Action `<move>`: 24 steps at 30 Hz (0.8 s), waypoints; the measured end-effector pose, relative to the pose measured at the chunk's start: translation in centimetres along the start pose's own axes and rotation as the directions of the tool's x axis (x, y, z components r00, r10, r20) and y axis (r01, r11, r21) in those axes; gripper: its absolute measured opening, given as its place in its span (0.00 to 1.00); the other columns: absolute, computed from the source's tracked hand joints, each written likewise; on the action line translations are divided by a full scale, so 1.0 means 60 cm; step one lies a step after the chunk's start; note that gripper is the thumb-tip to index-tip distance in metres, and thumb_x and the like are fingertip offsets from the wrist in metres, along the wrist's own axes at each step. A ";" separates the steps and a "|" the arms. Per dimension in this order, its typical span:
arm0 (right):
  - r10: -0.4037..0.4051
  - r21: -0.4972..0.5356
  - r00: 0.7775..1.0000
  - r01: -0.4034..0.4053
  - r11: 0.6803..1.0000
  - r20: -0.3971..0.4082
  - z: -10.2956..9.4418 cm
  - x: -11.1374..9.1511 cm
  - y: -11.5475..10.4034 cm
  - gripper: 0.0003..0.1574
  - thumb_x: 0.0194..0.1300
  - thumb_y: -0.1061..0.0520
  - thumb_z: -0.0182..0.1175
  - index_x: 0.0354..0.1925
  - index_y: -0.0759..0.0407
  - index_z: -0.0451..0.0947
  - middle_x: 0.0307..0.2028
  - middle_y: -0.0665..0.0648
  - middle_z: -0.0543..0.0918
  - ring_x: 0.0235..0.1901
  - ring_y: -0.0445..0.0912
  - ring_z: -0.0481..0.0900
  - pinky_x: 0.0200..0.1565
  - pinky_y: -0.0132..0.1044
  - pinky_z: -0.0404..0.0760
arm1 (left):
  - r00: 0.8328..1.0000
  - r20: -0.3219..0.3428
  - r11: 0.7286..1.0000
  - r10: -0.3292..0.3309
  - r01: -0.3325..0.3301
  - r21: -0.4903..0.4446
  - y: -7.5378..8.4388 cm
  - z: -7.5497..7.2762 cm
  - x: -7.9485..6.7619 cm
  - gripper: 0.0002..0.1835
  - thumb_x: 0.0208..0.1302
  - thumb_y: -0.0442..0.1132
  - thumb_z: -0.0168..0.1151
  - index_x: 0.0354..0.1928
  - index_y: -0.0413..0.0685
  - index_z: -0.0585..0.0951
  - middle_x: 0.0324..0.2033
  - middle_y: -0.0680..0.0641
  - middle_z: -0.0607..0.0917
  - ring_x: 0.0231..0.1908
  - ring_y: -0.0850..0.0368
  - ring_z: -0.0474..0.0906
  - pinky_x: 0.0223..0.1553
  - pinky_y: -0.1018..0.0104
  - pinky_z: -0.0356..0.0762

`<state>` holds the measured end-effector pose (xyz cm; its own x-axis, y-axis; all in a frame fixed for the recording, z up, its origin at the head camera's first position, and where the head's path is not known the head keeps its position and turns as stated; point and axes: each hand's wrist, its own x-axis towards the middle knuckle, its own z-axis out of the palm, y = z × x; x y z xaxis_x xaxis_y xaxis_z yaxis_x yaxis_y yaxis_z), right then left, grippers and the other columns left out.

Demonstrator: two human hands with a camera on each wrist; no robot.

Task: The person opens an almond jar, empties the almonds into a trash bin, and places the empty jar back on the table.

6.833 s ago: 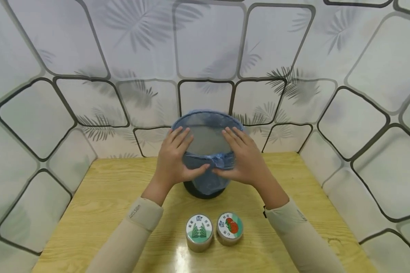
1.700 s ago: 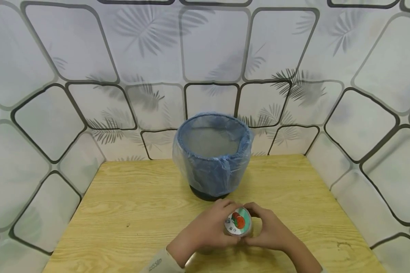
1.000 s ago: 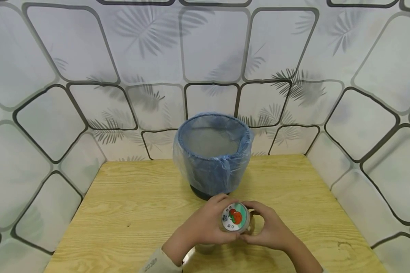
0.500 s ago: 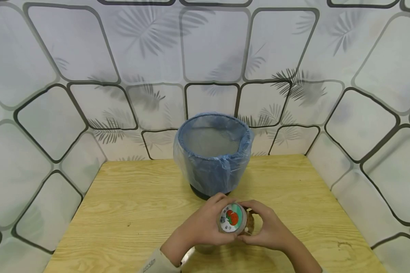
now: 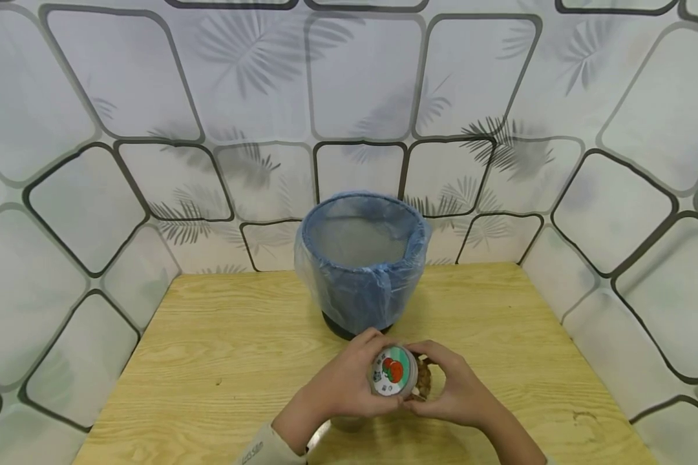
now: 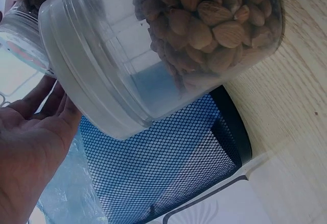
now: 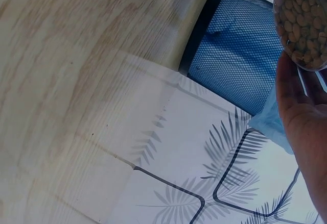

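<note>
Both hands hold a clear plastic jar of almonds near the front of the table. Its round lid label, white and green with red fruit, tilts toward the left, so the nuts show on the right. My left hand curls fingers and thumb round the lid end. My right hand grips the body from the right; in the right wrist view its fingers lie along the jar. A second almond jar stands on the table below the left hand, mostly hidden in the head view.
Behind the hands stands a mesh bin lined with a blue plastic bag, its mouth open upward. The wooden table meets patterned panels at the back and on both sides.
Earlier the hands were at the bin's rim and both jars stood on the table. Since then they took hold of the fruit-labelled jar, and its lid has tilted leftward over the last second.
</note>
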<state>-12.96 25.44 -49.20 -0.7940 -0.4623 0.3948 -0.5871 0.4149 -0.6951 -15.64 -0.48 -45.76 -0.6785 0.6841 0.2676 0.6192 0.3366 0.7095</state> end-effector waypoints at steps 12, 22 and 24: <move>0.009 -0.004 1.000 -0.009 1.000 -0.016 0.004 0.004 -0.006 0.47 0.54 0.48 0.85 0.69 0.44 0.74 0.59 0.46 0.83 0.57 0.42 0.83 0.50 0.38 0.88 | 0.996 -0.082 0.999 -0.040 0.040 -0.004 -0.001 0.006 -0.001 0.33 0.58 0.60 0.77 0.61 0.54 0.81 0.47 0.58 0.81 0.44 0.68 0.76 0.48 0.71 0.83; 0.007 0.008 0.999 -0.007 1.000 -0.036 0.005 0.005 -0.004 0.46 0.54 0.50 0.85 0.68 0.44 0.75 0.58 0.46 0.83 0.56 0.44 0.83 0.48 0.38 0.87 | 0.975 -0.137 0.984 -0.176 0.170 -0.050 0.003 0.014 -0.003 0.30 0.59 0.66 0.74 0.56 0.56 0.82 0.43 0.57 0.80 0.36 0.65 0.75 0.36 0.72 0.80; 0.009 0.010 0.999 -0.009 1.000 -0.038 0.006 0.005 -0.004 0.46 0.54 0.49 0.85 0.68 0.44 0.75 0.58 0.46 0.83 0.56 0.43 0.83 0.48 0.38 0.87 | 0.970 -0.153 0.982 -0.188 0.182 -0.048 0.006 0.015 -0.002 0.28 0.60 0.66 0.73 0.52 0.56 0.82 0.42 0.56 0.80 0.35 0.65 0.75 0.35 0.72 0.80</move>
<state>-13.01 24.93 -49.13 -0.8049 -0.4279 0.4111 -0.5785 0.4113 -0.7044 -14.99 0.15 -46.16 -0.8350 0.5015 0.2263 0.4654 0.4244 0.7767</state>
